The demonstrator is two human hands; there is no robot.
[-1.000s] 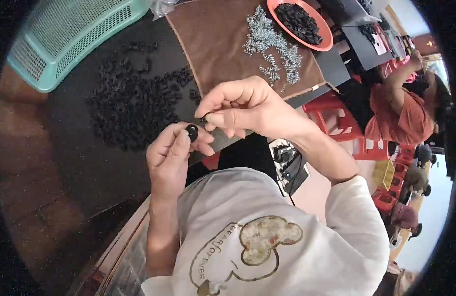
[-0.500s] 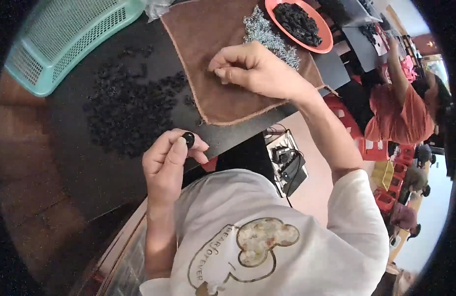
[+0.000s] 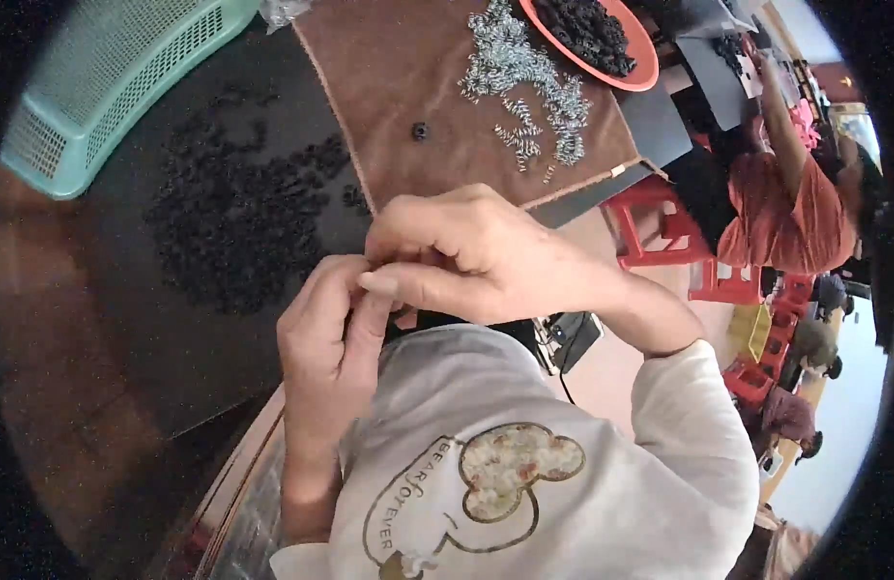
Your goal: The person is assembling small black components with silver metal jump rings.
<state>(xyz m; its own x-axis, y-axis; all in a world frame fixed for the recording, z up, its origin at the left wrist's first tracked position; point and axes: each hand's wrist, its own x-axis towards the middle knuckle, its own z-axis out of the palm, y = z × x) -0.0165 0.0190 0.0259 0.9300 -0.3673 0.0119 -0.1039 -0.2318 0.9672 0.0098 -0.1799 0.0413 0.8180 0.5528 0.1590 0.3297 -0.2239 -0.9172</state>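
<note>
A teal plastic basket (image 3: pixel 99 87) with a perforated lattice wall is sitting at the far left corner of the dark table (image 3: pixel 128 319), and what it is carrying cannot be made out. Just right of it, a loose heap of small black parts (image 3: pixel 239 227) is spreading over the smooth dark top. Near the front edge, the left hand (image 3: pixel 326 348) is curling its fingers inward, and the right hand (image 3: pixel 466 256) is pressing its pinched fingertips against them; both are closing around something too hidden to identify. Behind them a soft brown cloth (image 3: pixel 408 77) is lying flat, carrying a single small black part (image 3: pixel 420 130) near its middle and a glinting tangle of coiled metal springs (image 3: pixel 529 92) toward its right edge. At the far right corner, a shallow orange dish (image 3: pixel 640 72) is holding more black pieces (image 3: pixel 587 29).
</note>
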